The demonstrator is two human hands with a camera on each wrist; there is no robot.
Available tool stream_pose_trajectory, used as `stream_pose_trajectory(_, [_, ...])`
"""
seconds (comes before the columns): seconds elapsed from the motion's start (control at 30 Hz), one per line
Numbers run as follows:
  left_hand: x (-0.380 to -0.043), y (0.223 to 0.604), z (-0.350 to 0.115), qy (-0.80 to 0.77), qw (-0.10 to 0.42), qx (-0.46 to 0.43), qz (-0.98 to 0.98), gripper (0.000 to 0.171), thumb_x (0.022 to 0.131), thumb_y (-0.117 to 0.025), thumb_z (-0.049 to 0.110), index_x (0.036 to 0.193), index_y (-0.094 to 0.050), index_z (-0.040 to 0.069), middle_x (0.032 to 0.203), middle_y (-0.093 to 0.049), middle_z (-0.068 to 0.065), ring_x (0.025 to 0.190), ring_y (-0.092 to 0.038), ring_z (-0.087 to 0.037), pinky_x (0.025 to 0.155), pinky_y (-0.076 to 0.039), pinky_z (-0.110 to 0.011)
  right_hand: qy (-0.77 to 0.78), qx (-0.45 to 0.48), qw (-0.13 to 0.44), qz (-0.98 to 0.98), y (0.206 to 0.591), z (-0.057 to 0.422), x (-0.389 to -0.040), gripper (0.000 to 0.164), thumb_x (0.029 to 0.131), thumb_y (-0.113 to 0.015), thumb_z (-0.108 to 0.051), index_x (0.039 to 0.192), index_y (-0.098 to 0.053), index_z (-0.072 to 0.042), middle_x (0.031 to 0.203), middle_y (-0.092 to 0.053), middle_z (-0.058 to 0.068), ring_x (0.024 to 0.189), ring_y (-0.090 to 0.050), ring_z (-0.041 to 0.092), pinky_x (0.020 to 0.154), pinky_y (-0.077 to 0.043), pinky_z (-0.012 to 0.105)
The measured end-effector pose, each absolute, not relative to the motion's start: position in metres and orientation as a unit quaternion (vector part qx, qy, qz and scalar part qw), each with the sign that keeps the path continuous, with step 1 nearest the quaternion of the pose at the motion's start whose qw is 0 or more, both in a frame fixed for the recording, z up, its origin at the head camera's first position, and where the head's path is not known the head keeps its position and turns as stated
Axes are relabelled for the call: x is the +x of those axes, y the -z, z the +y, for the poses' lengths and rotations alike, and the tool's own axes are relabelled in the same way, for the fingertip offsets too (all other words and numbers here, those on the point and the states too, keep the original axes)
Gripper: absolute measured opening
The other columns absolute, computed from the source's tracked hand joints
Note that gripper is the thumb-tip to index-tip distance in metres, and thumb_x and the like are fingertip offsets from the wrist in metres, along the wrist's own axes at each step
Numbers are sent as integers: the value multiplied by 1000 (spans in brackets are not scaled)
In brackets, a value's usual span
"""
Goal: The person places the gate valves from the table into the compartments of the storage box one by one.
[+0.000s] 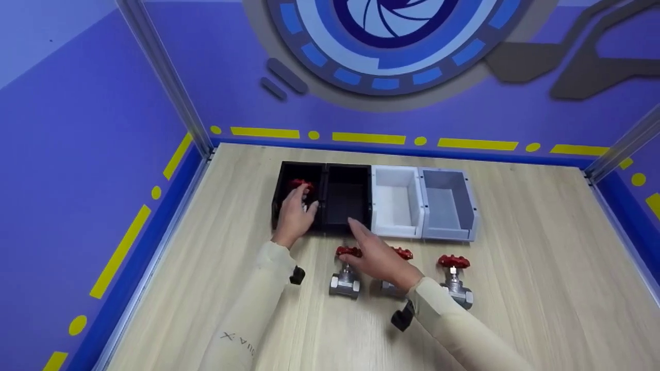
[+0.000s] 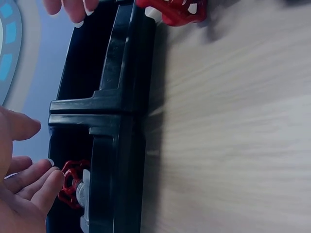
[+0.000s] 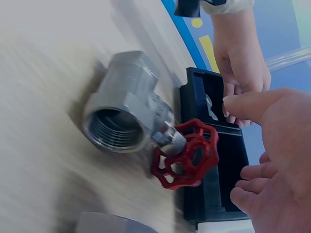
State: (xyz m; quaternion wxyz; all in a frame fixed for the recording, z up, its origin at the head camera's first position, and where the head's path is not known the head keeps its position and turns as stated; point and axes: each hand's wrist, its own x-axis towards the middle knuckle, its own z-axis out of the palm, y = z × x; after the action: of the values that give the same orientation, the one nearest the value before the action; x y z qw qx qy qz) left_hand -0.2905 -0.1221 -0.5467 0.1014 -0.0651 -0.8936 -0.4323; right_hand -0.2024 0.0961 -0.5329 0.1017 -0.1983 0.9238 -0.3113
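My left hand [image 1: 295,215] is over the leftmost black bin [image 1: 278,206], its thumb apart from its fingers. In that bin lies a gate valve [image 2: 73,184] with a red handwheel, right beside the left fingertips; whether they touch it I cannot tell. My right hand [image 1: 381,257] hovers with extended fingers in front of the second black bin [image 1: 346,201]. Just left of the right hand on the table stands another valve [image 1: 344,283], shown large in the right wrist view with its red wheel [image 3: 187,155]. A further valve [image 1: 394,288] is partly hidden under the right hand.
A third valve [image 1: 455,283] stands on the wooden table [image 1: 536,257], partly behind the right sleeve. To the right of the black bins adjoin a white bin [image 1: 397,232] and a grey bin [image 1: 448,232]. Purple panels [image 1: 216,62] wall in the table's back and sides.
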Motion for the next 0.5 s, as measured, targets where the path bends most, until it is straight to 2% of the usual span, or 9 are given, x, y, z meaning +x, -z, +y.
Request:
stream_pose_trajectory(0.13, [-290, 549, -119, 446, 78, -66, -889, 54, 92, -64, 16, 141, -45, 0, 131, -58, -17, 116, -58, -30, 95, -51, -41, 300, -210, 112, 924, 536, 97, -197, 95, 87, -67, -46, 157, -9, -18, 162, -17, 11, 147, -25, 27, 116, -31, 44])
stream_pose_trajectory(0.23, [-289, 550, -115, 454, 62, -65, -886, 57, 93, -62, 17, 144, -41, 0, 134, -56, -18, 119, -58, -30, 97, -51, -39, 295, -210, 121, 924, 539, 99, -192, 105, 81, -73, -49, 157, -7, -20, 162, -15, 12, 148, -20, 27, 116, -31, 45])
stream_pose_trajectory(0.4, [-288, 552, -109, 448, 46, -57, -891, 58, 95, -61, 22, 145, -41, 2, 136, -55, -16, 119, -58, -29, 97, -51, -38, 284, -221, 129, 924, 545, 101, -183, 122, 69, -82, -50, 157, -3, -18, 163, -12, 14, 150, -14, 27, 117, -29, 44])
stream_pose_trajectory(0.5, [-288, 553, -106, 439, 34, -51, -896, 58, 96, -58, 26, 146, -40, 4, 139, -54, -14, 120, -58, -29, 99, -50, -38, 281, -232, 127, 923, 549, 102, -180, 128, 66, -86, -48, 157, -2, -16, 162, -12, 15, 149, -17, 30, 116, -30, 45])
